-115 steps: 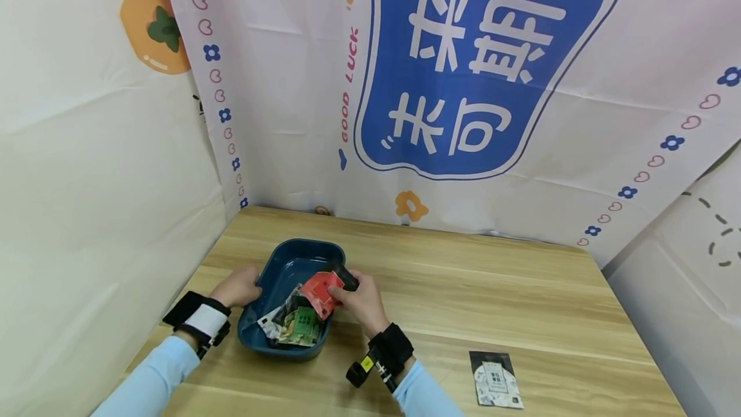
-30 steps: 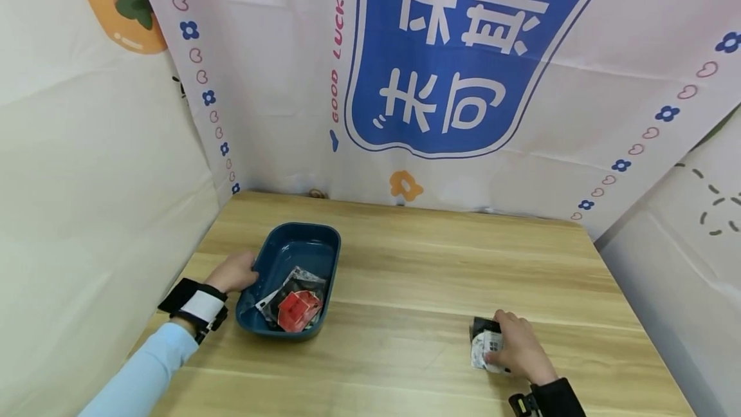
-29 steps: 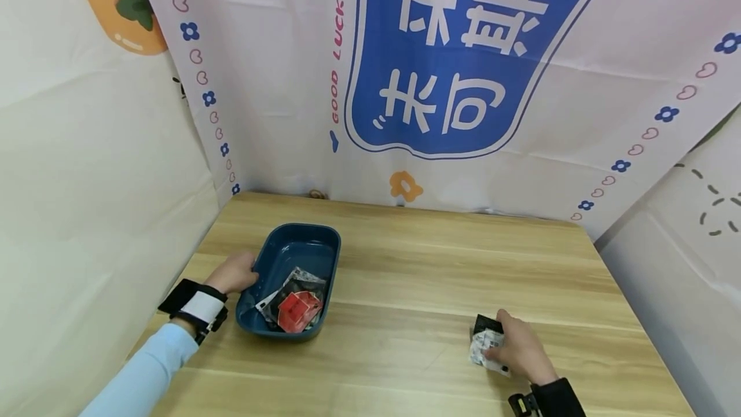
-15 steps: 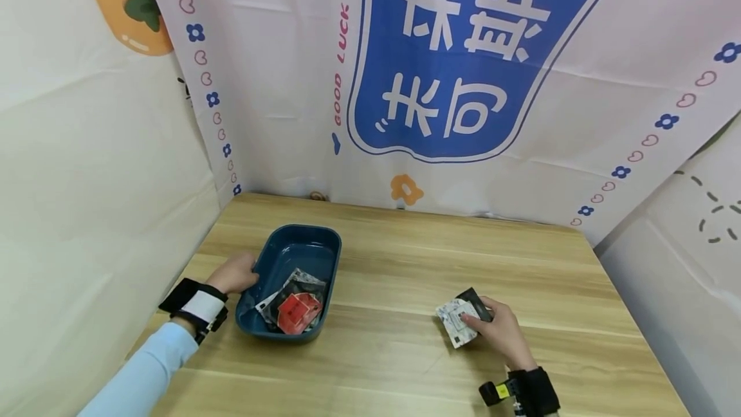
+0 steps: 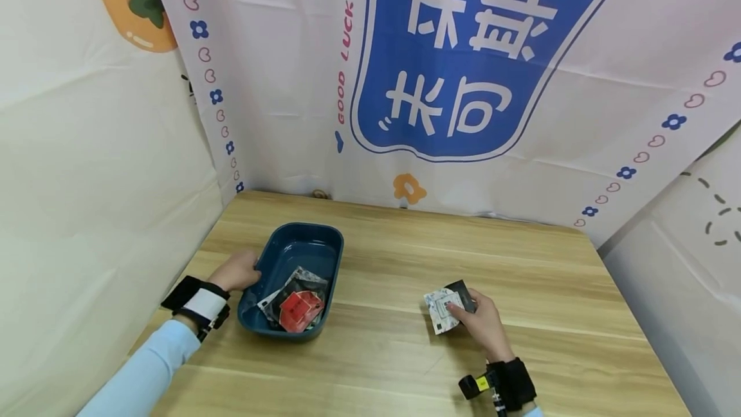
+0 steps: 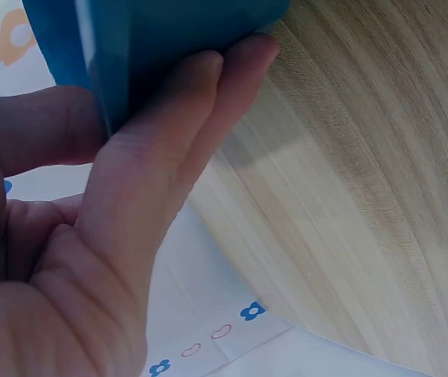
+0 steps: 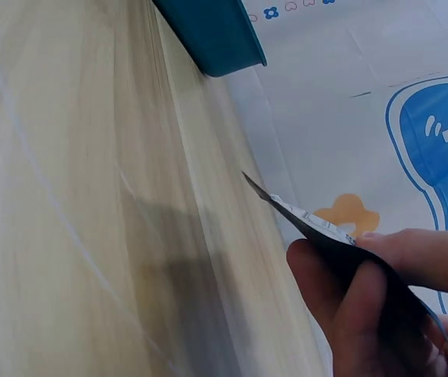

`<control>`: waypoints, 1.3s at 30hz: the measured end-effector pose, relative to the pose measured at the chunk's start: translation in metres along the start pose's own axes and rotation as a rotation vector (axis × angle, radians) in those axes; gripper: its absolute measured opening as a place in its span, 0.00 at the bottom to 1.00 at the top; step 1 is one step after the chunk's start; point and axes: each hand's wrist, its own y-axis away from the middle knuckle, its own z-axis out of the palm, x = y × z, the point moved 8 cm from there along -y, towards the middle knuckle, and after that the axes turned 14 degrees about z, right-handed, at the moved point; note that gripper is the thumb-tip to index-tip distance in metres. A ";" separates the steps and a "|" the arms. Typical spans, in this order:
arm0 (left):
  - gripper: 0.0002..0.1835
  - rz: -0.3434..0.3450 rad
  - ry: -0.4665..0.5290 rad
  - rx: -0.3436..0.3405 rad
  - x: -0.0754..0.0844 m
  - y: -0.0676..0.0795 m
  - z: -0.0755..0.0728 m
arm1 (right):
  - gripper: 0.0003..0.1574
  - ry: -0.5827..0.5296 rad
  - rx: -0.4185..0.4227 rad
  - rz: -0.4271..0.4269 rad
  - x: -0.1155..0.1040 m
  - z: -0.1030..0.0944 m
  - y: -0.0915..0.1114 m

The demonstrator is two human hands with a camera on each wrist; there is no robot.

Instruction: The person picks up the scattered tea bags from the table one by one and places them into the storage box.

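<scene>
A small black-and-white sachet point(image 5: 444, 309) is pinched between the thumb and fingers of my right hand point(image 5: 480, 317), held above the table right of centre. The right wrist view shows this sachet point(image 7: 325, 239) edge-on, its dark underside against the fingers. My left hand point(image 5: 236, 270) grips the left rim of a dark blue rectangular tub point(image 5: 301, 231). In the left wrist view the tub's wall point(image 6: 184, 39) sits between thumb and fingers. Inside the tub's near half lie a red sachet point(image 5: 301, 311) and black-and-white sachets point(image 5: 309, 277), overlapping; anything beneath them is mostly hidden.
The wood-grain table point(image 5: 393, 262) runs back to a printed white cloth point(image 5: 289, 82) hanging behind it. Another pale cloth point(image 5: 104, 179) closes off the left side, and a further one point(image 5: 683, 275) stands at the right.
The red sachet, earlier in my right hand, lies in the tub. My right hand has picked the black-and-white sachet off the table and carried it leftward. The left hand stays on the tub.
</scene>
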 end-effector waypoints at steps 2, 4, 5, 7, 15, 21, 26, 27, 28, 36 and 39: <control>0.18 0.002 -0.003 -0.002 -0.001 -0.001 0.000 | 0.20 -0.008 0.002 -0.003 0.000 0.002 0.000; 0.19 0.001 -0.004 -0.003 -0.001 -0.001 0.000 | 0.20 -0.012 0.000 -0.003 -0.001 0.005 -0.001; 0.19 0.002 -0.005 -0.004 -0.001 -0.002 0.000 | 0.21 -0.020 -0.001 -0.002 -0.001 0.006 -0.001; 0.19 0.006 -0.004 -0.003 0.000 -0.002 -0.001 | 0.22 -0.038 -0.005 -0.003 -0.002 0.010 -0.001; 0.17 0.001 0.006 -0.003 0.000 -0.002 -0.002 | 0.22 -0.104 -0.039 -0.016 -0.007 0.025 -0.001; 0.17 -0.006 0.012 -0.004 -0.002 -0.002 0.001 | 0.22 -0.138 -0.063 -0.022 -0.012 0.037 0.001; 0.17 -0.007 0.005 -0.004 -0.002 -0.003 0.002 | 0.21 -0.161 -0.083 -0.029 -0.014 0.047 0.002; 0.16 -0.007 0.003 -0.005 -0.002 -0.002 0.002 | 0.21 -0.162 -0.084 -0.033 -0.014 0.048 0.002; 0.16 -0.009 0.002 -0.005 -0.002 -0.002 0.001 | 0.21 -0.163 -0.086 -0.039 -0.014 0.050 0.002; 0.15 -0.023 0.006 -0.014 -0.001 -0.001 0.000 | 0.19 -0.162 -0.117 -0.053 -0.014 0.060 0.002; 0.16 -0.021 0.004 -0.014 0.000 -0.001 0.001 | 0.19 -0.159 -0.124 -0.047 -0.014 0.063 0.002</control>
